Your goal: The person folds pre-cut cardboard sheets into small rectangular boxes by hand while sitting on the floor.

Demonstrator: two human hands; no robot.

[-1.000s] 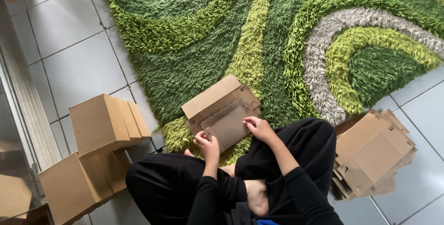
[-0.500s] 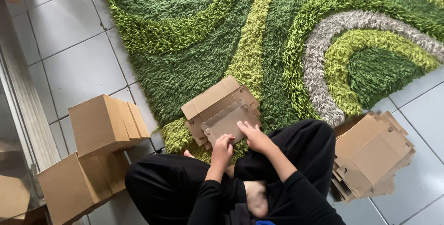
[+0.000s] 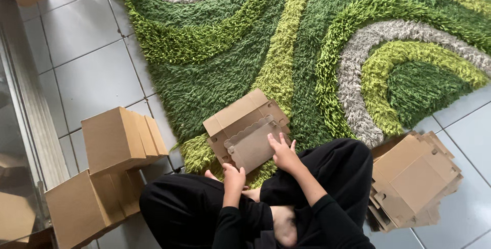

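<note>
A flat brown cardboard box blank (image 3: 244, 131) with a scalloped flap lies half folded on the green rug in front of my crossed legs. My right hand (image 3: 283, 152) rests with spread fingers on the flap's right edge. My left hand (image 3: 233, 173) grips the blank's lower left corner, fingers curled over it. Both sleeves are black.
Folded cardboard boxes (image 3: 123, 139) are stacked on the grey tile floor to my left, more below them (image 3: 82, 210). A pile of flat box blanks (image 3: 415, 177) lies on the tiles at my right. The shaggy green and grey rug (image 3: 317, 49) fills the far side.
My right hand has slid from the top of the blank down to the flap's right edge, and my left hand has shifted lower on the corner. The flap now lies folded over the blank.
</note>
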